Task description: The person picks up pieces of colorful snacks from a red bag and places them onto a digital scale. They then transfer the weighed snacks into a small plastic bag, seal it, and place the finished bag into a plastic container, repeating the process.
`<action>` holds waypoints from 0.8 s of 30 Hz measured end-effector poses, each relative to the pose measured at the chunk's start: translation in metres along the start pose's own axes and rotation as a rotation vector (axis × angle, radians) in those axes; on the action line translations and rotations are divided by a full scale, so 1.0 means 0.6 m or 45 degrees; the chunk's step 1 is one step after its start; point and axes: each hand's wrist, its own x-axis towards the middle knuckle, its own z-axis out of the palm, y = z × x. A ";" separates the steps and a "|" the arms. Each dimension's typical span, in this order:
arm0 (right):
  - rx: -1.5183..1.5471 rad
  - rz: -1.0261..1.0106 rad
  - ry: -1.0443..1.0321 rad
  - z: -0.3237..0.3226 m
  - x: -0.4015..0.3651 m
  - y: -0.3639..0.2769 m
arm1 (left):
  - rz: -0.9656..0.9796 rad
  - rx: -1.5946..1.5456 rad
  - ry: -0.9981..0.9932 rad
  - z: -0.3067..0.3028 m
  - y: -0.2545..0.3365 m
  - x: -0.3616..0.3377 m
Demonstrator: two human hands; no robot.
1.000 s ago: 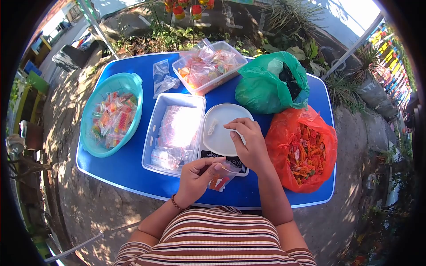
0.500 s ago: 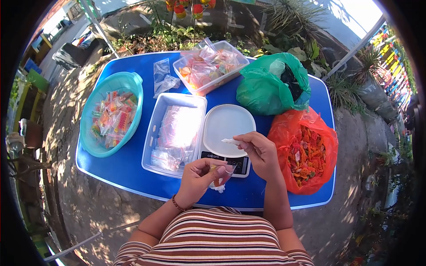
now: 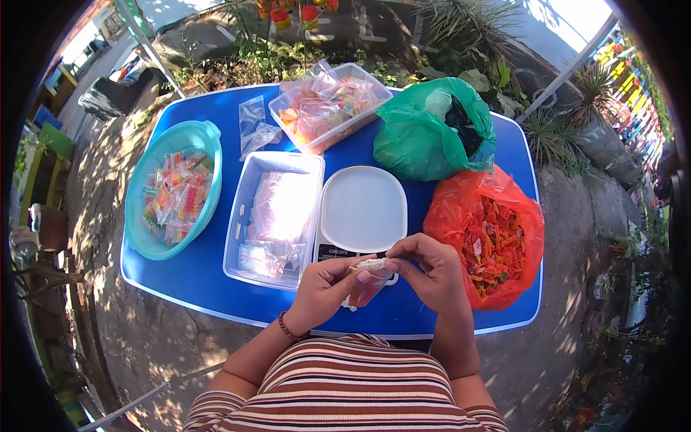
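My left hand point(image 3: 322, 289) is closed on a small clear plastic bag point(image 3: 369, 291) with something orange-brown inside. Thumb and fingers of my right hand point(image 3: 433, 275) pinch a small white piece point(image 3: 372, 264), which lies at the bag's mouth; its kind is not clear. Both hands are over the front of a kitchen scale point(image 3: 363, 205) with a pale square tray on top, and they partly hide its black panel. A bit of white material point(image 3: 349, 307) shows below the bag.
A white container point(image 3: 237, 268) of clear zip bags stands left of the scale, and a turquoise basin point(image 3: 137, 230) of filled packets further left. Behind is another container point(image 3: 342, 139) of packets. Right are a green plastic bag point(image 3: 410, 137) and a red bag point(image 3: 450, 209) of orange-red pieces.
My right hand has come down and left, bringing the white piece from above the scale's front to the mouth of the small bag. My left hand still holds the bag.
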 end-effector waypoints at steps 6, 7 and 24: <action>0.035 0.059 -0.116 -0.013 0.008 -0.003 | 0.015 0.082 0.045 -0.001 0.004 -0.005; 0.114 0.099 -0.146 -0.014 0.008 0.001 | -0.004 0.106 0.024 -0.003 0.007 -0.006; -0.485 -0.263 -0.284 0.003 0.003 0.004 | -0.048 -0.133 0.077 0.012 -0.001 0.002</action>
